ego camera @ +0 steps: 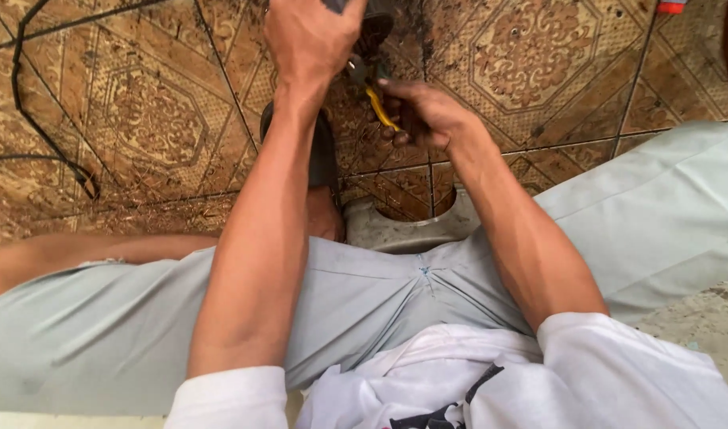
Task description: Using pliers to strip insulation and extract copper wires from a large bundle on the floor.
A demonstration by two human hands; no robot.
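While the yellow-handled tool [377,103] sits low over the patterned floor tiles [141,119], near the top of the view, the right hand [427,115] is wrapped around its handle, fingers curled tight. Right above it, the left hand [308,36] is clenched on a dark object [372,28] that runs off the top edge, so what it is can't be told. The two hands are almost touching, crowded into a small pocket between the knees. Under the left wrist, a dark sandal [326,155] lies on the tiles, just beside the person's foot. A grey plastic stool [403,230] peeks out below the hands, its rim against the pale trousers [658,214]. Out to the left there's open tile, crossed only by a black cable [30,119] looping toward the edge. To the right, more bare tile runs up to a red-capped item [671,7] in the far corner.
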